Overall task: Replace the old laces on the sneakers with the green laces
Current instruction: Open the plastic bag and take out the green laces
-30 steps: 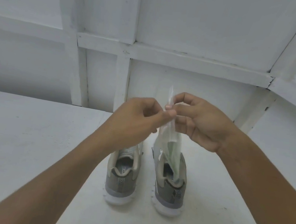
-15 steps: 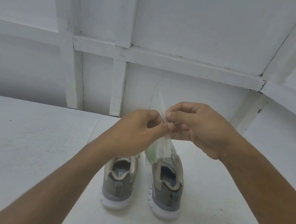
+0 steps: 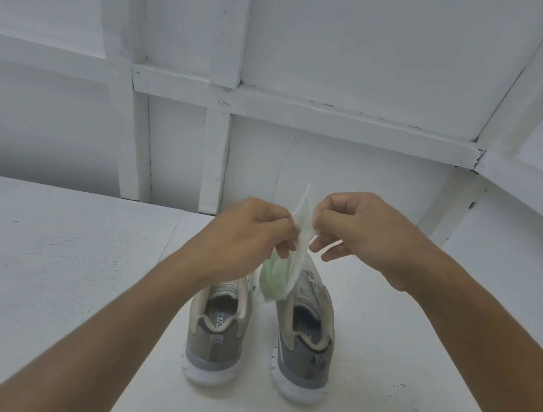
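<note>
White worktop (image 3: 46,280). Grey sneakers (image 3: 215,347) stand side by side mid-worktop, heels to the near edge, old laces in place. Above them, left hand (image 3: 245,233) and right hand (image 3: 363,231) each pinch one lip of a clear bag (image 3: 301,230); green laces (image 3: 274,280) bunched at its bottom. Judgement: part the lips evenly, keeping the bag upright, so nothing spills.

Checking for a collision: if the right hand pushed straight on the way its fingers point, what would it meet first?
The clear bag the right hand pinches, then probably the left hand just beyond; depth between them is unclear.
</note>
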A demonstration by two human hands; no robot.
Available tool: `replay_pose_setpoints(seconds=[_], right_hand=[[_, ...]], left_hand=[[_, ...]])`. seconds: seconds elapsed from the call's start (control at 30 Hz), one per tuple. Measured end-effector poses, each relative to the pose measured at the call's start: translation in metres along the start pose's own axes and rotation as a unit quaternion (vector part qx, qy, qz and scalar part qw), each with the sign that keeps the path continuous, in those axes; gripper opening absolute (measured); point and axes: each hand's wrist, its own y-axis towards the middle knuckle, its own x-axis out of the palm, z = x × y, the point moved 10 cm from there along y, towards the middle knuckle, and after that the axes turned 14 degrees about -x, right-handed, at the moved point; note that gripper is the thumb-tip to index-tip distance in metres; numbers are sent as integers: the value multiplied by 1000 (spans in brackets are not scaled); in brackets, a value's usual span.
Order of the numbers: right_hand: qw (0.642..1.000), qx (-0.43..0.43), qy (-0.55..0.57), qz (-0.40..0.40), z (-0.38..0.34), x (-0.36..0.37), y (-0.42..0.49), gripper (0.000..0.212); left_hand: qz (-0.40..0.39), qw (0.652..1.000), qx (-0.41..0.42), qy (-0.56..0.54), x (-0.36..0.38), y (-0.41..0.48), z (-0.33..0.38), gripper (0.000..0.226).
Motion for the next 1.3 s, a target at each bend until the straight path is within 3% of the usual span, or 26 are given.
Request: replay_pose_setpoints(seconds=[0.17,0.3,0.4,0.5,0.63,0.73,0.83,0.93,1.07,1.2,1.3], right_hand=[[998,16,-56,3,4,-10,-5,17],[982,29,-184,8,8,-31,-11,15],[977,23,-213,13,5,-36,-13,12],[966,-43,-249,54,-13,-37,-11,4],[945,-188,-247,101,-47,-31,-16,29],[944,-224,-234,67,-55,-21,-21,31],[978,-118,-171,-33,-32,-15,-14,26],[973,-36,-147,-172,-7,3,-15,29],[981,-34,-102,-163,0,10,-12,22],[959,-20,-182,-217,23,20,-20,44],[951,-15,-179,-250,44,29,-29,25]], left_hand=[[68,997,-18,39,-22,1,-4,31],[171,980,-7,104,-51,-1,1,43],[174,978,2,117,-47,-4,12,42],[146,985,-2,94,-33,-3,18,36],[113,992,-11,54,-18,2,20,28],[100,994,-8,51,-14,1,18,28],[95,993,9,69,-9,-7,21,28],[95,989,49,105,7,-16,33,29],[107,978,99,147,23,-22,48,32],[86,969,148,179,31,-27,61,30],[48,981,139,127,26,-30,54,33]])
